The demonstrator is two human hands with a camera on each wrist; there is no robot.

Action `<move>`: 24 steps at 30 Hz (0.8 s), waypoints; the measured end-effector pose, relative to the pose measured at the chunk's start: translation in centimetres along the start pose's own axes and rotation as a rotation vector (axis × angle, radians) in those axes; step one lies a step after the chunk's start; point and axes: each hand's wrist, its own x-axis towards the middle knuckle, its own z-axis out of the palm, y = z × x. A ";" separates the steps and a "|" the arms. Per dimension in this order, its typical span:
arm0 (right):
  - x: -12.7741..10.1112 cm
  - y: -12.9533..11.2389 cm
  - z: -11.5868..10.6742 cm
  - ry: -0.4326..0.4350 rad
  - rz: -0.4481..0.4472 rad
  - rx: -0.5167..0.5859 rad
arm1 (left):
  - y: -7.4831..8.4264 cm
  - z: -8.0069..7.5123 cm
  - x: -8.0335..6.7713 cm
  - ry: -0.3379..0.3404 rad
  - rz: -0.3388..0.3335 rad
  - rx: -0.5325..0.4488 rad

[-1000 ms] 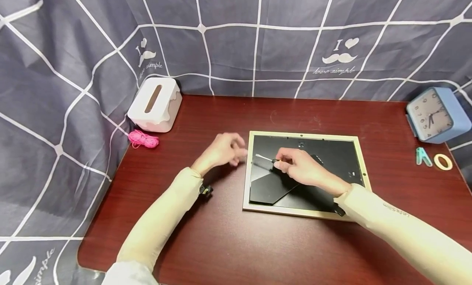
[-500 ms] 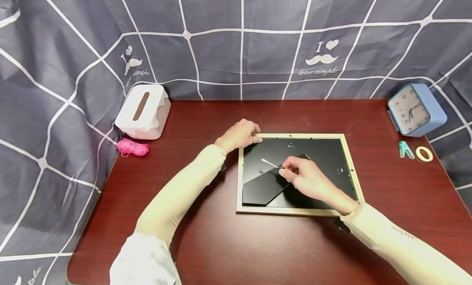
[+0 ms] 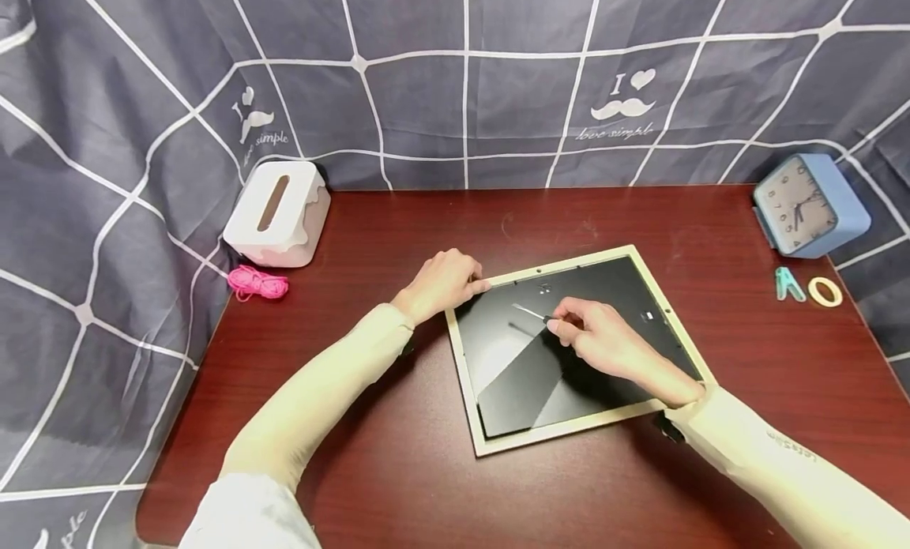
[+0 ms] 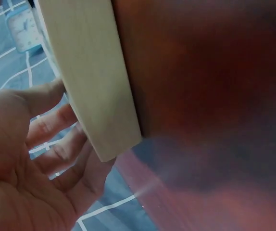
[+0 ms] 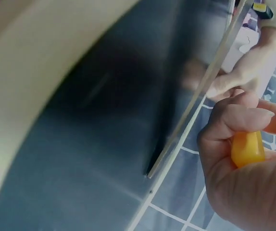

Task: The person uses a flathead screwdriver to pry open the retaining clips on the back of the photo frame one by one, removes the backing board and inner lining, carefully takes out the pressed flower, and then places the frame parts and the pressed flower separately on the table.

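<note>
The picture frame lies face down on the worktop, near the middle and a little to the right, skewed so its far-left corner points at my left hand. Its black backing board is still seated inside the pale rim, and the folding stand flap lies flat over the near-left part of it. I judge the work on the back to be at an early stage: I see no tab clearly turned and the board has not been lifted, so the opening is all still to do.

My right hand rests over the middle of the backing, its grip closed round a small screwdriver with an orange handle, seen plainly in the right wrist view. The metal shaft points far and left, its tip low over the board near the far edge; I cannot tell whether it touches.

My left hand steadies the frame at its far-left corner, fingers curled on the rim. Both forearms reach in from the near side.
</note>
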 end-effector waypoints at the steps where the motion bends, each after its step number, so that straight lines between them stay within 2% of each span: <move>1: 0.1 -0.1 0.0 -0.003 -0.002 -0.002 | -0.2 0.1 -0.5 -0.003 -0.006 -0.011; 2: 0.2 -0.2 0.0 -0.004 -0.007 -0.003 | -0.6 0.6 -0.8 0.007 -0.010 -0.009; 8: 0.4 -0.8 0.0 -0.009 -0.038 -0.033 | -5.3 6.3 -1.0 0.048 -0.035 -0.028; 9: 0.5 -0.9 0.0 -0.008 -0.046 -0.049 | -5.6 6.8 -1.3 0.042 -0.043 -0.041; 13: 0.7 -1.4 0.2 -0.005 -0.074 -0.119 | -5.0 6.9 -3.3 0.045 -0.072 -0.079; 17: 1.3 -1.5 0.7 -0.026 -0.090 -0.134 | -4.1 6.9 -5.2 0.053 -0.089 -0.128; 19: 1.8 -0.8 1.1 -0.027 -0.121 -0.137 | -3.8 7.0 -6.0 0.053 -0.100 -0.152; 24: 3.9 2.7 3.0 -0.023 -0.172 -0.179 | -3.0 7.4 -7.6 0.066 -0.149 -0.214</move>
